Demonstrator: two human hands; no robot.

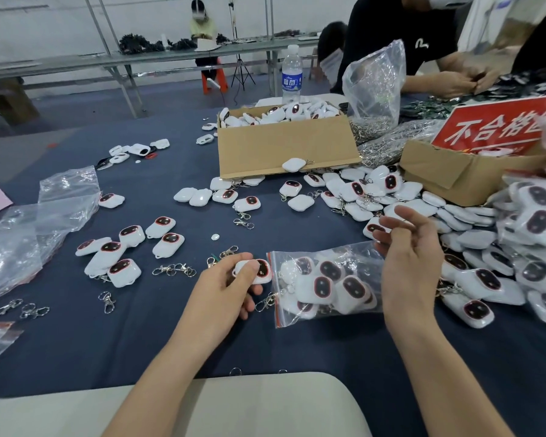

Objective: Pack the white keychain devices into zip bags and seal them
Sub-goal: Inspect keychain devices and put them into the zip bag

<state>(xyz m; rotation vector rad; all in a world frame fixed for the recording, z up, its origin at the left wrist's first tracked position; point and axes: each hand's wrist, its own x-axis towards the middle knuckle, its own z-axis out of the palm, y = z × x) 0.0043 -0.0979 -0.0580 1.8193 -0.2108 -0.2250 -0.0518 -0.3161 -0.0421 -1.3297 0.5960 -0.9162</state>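
Loading step — in progress.
Your left hand [224,287] grips a white plastic keychain device [260,270]; right hand [410,263], fingers loose, hangs over the clear zip bag [325,288], centre frame — insert next.

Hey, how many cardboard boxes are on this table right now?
2. One cardboard box sits mid-table, heaped with white devices. The second box is at the right, with a red sign standing in it. Others may lie out of view.
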